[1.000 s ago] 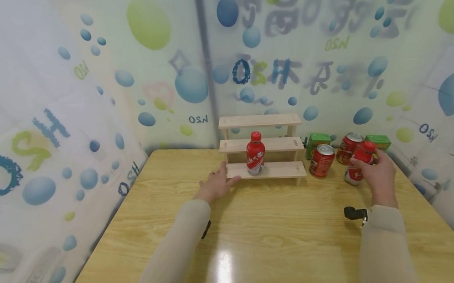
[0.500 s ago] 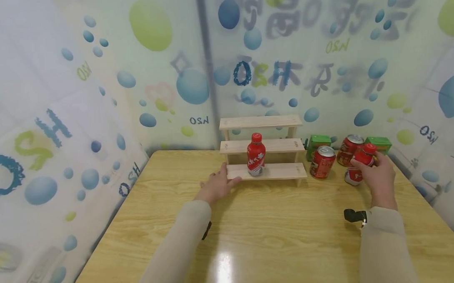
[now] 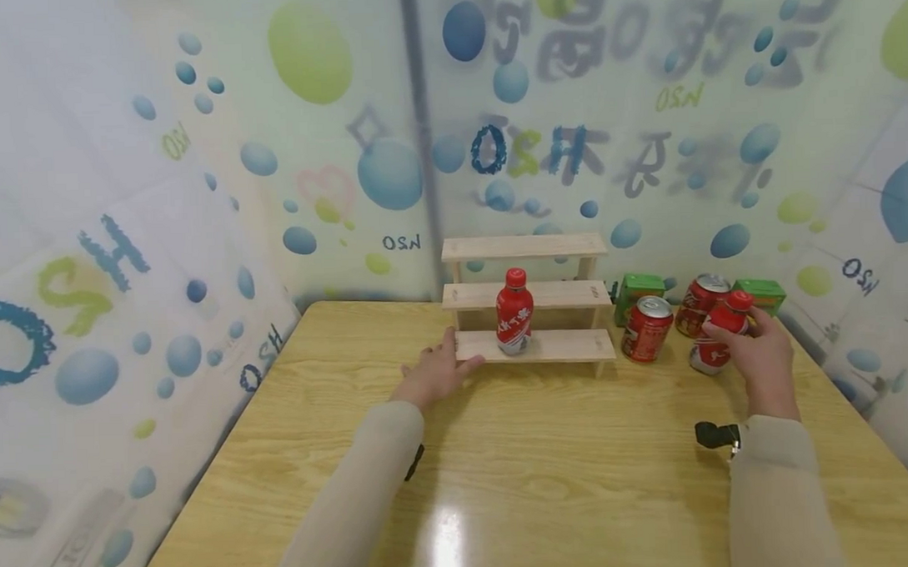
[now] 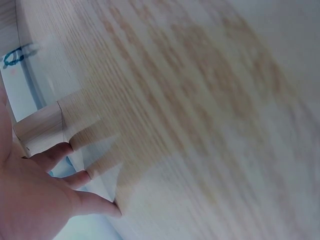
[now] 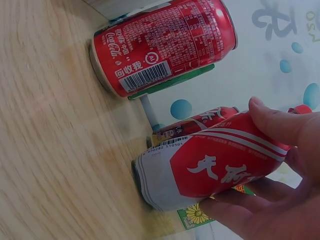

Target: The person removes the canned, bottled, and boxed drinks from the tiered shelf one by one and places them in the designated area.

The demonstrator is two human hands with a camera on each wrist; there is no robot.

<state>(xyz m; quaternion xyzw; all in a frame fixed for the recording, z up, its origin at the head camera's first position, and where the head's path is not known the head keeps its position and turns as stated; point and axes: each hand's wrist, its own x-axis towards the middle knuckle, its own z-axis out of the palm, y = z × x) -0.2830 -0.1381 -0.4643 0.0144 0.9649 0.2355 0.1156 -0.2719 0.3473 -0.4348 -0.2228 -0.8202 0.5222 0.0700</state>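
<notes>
My right hand [image 3: 764, 360] grips a red-and-white drink bottle [image 5: 220, 165] with a red cap, thumb on one side and fingers on the other. The bottle leans slightly; whether its base touches the table I cannot tell. A matching bottle [image 3: 515, 313] stands upright on the lowest step of a three-tier wooden shelf [image 3: 561, 344]. At that shelf's left end rests my left hand [image 3: 430, 374], index finger along the end and thumb by the front edge. In the left wrist view, outstretched fingers [image 4: 95, 202] of this hand reach down to the tabletop.
Right of the shelf stands a red Coca-Cola can [image 3: 647, 330], with another red can [image 3: 701, 304] behind it. Two green boxes, one left [image 3: 640, 292] and one right [image 3: 760, 294], stand at the back. Printed curtains [image 3: 330, 171] border the wooden table [image 3: 551, 480].
The head view has shifted slightly, so everything sits a little lower and to the right. Both hands otherwise stay in place, the right still holding its bottle.
</notes>
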